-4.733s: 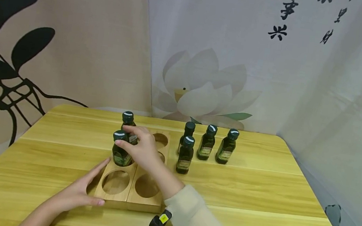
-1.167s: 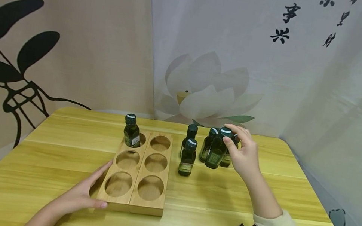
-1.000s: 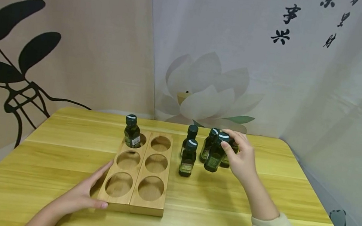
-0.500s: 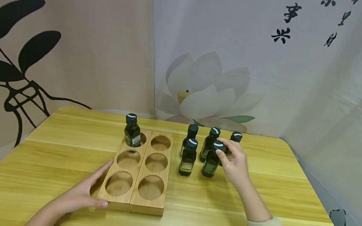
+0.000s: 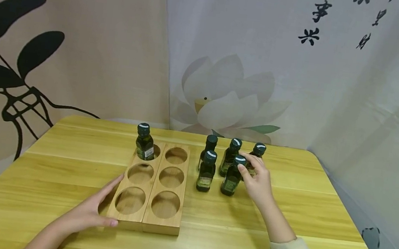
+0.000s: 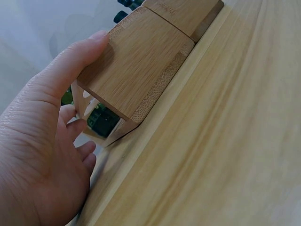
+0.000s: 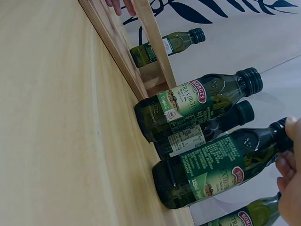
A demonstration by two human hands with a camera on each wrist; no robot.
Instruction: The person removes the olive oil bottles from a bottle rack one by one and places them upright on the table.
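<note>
My right hand (image 5: 257, 183) pinches the dark cap of a small green-glass olive oil bottle (image 5: 231, 183) between thumb and fingers. The bottle is upright, its base right at the tabletop; its green label faces the right wrist camera (image 7: 211, 169). My left hand (image 5: 89, 212) grips the near left corner of a two-row wooden bottle rack (image 5: 160, 229), thumb on the front end, fingers along the left side. In the left wrist view, the thumb lies against the rack's end panel (image 6: 141, 56). Another olive oil bottle (image 5: 145, 148) stands in the rack's back left hole; the other holes hold nothing.
Several more olive oil bottles stand right of the rack: one in front (image 5: 206, 176), one behind it (image 5: 208, 152), one at the back middle (image 5: 227, 161), and one partly hidden behind my right hand (image 5: 259, 149). A printed curtain (image 5: 233, 33) hangs behind the table (image 5: 286, 210).
Earlier, my right hand held a bottle at the rack's middle left hole. It then appears with it at the right, and lowers it forward and left beside the front bottle. Left hand stays.
</note>
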